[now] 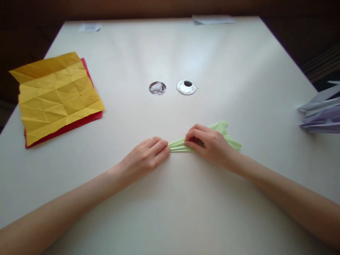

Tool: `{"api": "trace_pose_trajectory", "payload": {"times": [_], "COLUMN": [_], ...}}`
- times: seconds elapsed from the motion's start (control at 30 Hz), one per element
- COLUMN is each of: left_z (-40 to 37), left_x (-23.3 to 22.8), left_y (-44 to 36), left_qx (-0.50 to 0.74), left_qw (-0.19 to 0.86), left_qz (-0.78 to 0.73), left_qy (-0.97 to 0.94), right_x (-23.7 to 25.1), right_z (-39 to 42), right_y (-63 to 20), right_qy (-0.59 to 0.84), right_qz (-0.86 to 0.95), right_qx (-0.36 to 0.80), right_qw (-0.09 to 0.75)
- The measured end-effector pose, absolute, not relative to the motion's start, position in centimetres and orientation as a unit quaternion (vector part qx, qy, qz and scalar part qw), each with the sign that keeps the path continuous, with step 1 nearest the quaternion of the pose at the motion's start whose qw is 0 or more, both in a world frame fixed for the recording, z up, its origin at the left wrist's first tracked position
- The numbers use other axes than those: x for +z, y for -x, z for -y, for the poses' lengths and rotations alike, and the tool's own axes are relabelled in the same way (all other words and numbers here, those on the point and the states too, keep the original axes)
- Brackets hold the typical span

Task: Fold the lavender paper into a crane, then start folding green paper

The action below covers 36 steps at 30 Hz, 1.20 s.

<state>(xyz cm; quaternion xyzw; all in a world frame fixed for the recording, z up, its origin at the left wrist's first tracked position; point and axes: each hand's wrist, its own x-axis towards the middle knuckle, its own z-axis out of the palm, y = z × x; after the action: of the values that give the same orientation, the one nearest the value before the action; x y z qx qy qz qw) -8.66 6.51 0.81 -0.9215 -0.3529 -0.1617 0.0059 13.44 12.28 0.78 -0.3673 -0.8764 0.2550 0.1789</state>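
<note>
A light green folded paper point(178, 146) lies low over the white table point(164, 212), pleated into narrow layers that fan out at the right end. My left hand point(148, 154) is closed round its narrow left end, which the fingers hide. Farther right along the same paper, my right hand point(209, 143) pinches the pleats between thumb and forefinger. The wider, crumpled end of the paper shows behind my right hand and past its wrist.
Creased yellow paper point(61, 92) lies over a red sheet point(87, 117) at the left. Folded white and purple papers point(324, 113) are at the right edge. A hole stuffed with crumpled material point(157, 88) and a metal ring point(186, 87) sit mid-table. Paper labels point(213, 20) mark the far edge.
</note>
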Motion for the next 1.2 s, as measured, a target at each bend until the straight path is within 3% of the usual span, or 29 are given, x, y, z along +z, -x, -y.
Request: {"api": "trace_pose_trajectory", "payload": {"times": [0.33,0.6,0.9,1.2], "left_z": [-7.4,-7.0,-6.6,-6.5], "left_x": [0.4,-0.4,-0.3,-0.3], "left_y": [6.1,5.7,5.8,5.7], "left_qx": [-0.212,-0.276,-0.27,-0.25], "left_qw": [-0.083,-0.127,-0.064,-0.125], "left_qz": [0.414,0.419,0.375,0.405], "left_qy": [0.881,0.855,0.884,0.87], "right_x": [0.8,0.6,0.3,0.7], "right_z": [-12.0,-12.2,-12.1,-12.2], "right_y": [-13.0,-14.2,-15.0,-15.1], "right_qy": [0.299,0.239,0.221,0.213], "right_qz": [0.922,0.931,0.922,0.926], "right_qx": [0.153,0.176,0.206,0.211], "right_qw": [0.192,0.214,0.24,0.23]}}
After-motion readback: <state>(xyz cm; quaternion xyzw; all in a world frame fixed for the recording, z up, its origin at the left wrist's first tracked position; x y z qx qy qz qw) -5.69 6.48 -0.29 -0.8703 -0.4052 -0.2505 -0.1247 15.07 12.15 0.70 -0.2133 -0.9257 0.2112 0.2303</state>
